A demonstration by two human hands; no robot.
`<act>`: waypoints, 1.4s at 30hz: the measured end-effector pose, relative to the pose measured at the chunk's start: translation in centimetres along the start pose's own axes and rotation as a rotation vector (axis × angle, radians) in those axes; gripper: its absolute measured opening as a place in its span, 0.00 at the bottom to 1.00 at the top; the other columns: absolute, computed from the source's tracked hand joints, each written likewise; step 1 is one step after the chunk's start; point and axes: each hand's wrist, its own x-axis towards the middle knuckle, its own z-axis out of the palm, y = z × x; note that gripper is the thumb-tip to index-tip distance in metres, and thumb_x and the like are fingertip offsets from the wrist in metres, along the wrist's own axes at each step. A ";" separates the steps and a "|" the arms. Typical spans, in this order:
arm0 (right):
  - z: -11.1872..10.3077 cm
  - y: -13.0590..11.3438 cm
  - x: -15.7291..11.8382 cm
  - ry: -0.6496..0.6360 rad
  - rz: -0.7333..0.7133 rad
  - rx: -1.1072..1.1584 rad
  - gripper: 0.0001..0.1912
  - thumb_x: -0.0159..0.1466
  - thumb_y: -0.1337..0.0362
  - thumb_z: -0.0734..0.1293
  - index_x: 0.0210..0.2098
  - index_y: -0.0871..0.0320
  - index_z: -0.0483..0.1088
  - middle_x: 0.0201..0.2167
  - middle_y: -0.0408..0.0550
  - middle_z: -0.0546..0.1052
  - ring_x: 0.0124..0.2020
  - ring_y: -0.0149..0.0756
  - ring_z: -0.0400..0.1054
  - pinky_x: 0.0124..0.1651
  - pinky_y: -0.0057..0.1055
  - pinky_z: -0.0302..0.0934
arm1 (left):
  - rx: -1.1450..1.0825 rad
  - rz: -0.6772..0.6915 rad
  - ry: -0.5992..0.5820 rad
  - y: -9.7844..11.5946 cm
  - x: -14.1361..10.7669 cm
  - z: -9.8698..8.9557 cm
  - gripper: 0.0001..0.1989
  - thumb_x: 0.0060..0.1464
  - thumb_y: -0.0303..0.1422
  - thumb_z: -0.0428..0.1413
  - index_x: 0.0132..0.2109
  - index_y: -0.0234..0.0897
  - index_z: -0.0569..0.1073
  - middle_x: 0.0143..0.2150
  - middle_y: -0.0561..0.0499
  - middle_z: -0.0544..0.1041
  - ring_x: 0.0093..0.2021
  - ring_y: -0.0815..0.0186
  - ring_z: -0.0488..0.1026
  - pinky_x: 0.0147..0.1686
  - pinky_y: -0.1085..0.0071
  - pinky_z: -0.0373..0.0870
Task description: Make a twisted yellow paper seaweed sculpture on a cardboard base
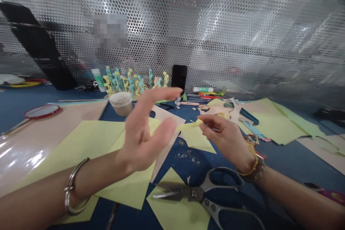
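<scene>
Between thumb and fingertips, my right hand (228, 138) pinches one end of a narrow yellow paper strip (188, 126). The strip reaches left toward my left hand (142, 133), which is raised with thumb and fingers spread and slightly blurred. The strip's far end passes close to the left thumb, and I see no grip on it there. Below the hands lie large scissors (194, 193) with their blades resting over a yellow paper piece (185, 215). Yellow sheets (97, 136) lie under and beside my left forearm. A small yellow piece of paper (198, 140) is beneath the strip.
Curled paper spirals (131, 81) stand at the back beside a tub (120, 103), a glue stick (98, 79) and an upright phone (179, 76). Cut paper scraps (219, 106) and yellow-green sheets (272, 118) lie to the right. A perforated metal panel (215, 36) closes off the back.
</scene>
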 end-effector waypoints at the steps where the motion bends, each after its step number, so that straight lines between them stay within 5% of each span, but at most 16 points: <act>1: 0.0 -0.2 -0.1 -0.007 -0.011 0.008 0.12 0.59 0.61 0.65 0.42 0.58 0.73 0.33 0.49 0.77 0.29 0.35 0.70 0.31 0.33 0.67 | 0.040 -0.026 -0.082 0.1 0.0 0.2 0.17 0.54 0.33 0.53 0.51 0.45 0.71 0.51 0.50 0.72 0.52 0.56 0.68 0.53 0.61 0.63; 5: 0.4 -1.1 -0.7 -0.054 -0.018 0.077 0.12 0.60 0.61 0.65 0.42 0.57 0.72 0.32 0.47 0.76 0.27 0.33 0.69 0.28 0.31 0.66 | 0.010 -0.393 -0.398 -1.3 -0.5 1.6 0.18 0.56 0.34 0.53 0.54 0.45 0.69 0.51 0.49 0.74 0.45 0.60 0.73 0.41 0.69 0.70; 11: 0.8 -1.2 -1.0 -0.100 0.001 0.188 0.10 0.59 0.61 0.67 0.39 0.57 0.69 0.31 0.46 0.75 0.26 0.31 0.68 0.26 0.28 0.66 | -0.198 -0.610 -0.371 -3.1 -1.6 2.6 0.13 0.53 0.33 0.56 0.44 0.32 0.75 0.34 0.46 0.78 0.33 0.64 0.74 0.36 0.69 0.71; 20: 1.1 -1.5 -1.3 -0.140 0.021 0.206 0.12 0.57 0.66 0.67 0.41 0.56 0.66 0.30 0.43 0.75 0.26 0.29 0.68 0.26 0.26 0.66 | -0.301 -0.683 -0.296 -2.8 -2.2 2.9 0.10 0.52 0.33 0.57 0.42 0.38 0.77 0.29 0.51 0.76 0.28 0.67 0.73 0.26 0.74 0.71; 29: 1.1 -1.7 -1.5 -0.113 0.032 0.218 0.09 0.60 0.62 0.65 0.39 0.57 0.66 0.30 0.45 0.74 0.25 0.30 0.67 0.26 0.28 0.65 | -0.258 -0.637 -0.287 -2.3 -2.4 3.0 0.11 0.51 0.32 0.57 0.43 0.38 0.76 0.31 0.51 0.76 0.29 0.67 0.73 0.29 0.73 0.70; 42: 1.5 -1.6 -2.0 -0.157 -0.072 0.231 0.09 0.61 0.63 0.64 0.42 0.55 0.66 0.36 0.47 0.75 0.31 0.33 0.71 0.32 0.30 0.68 | -0.269 -0.763 -0.224 -2.1 -2.3 3.1 0.08 0.50 0.36 0.57 0.34 0.36 0.76 0.29 0.52 0.75 0.28 0.67 0.71 0.26 0.74 0.67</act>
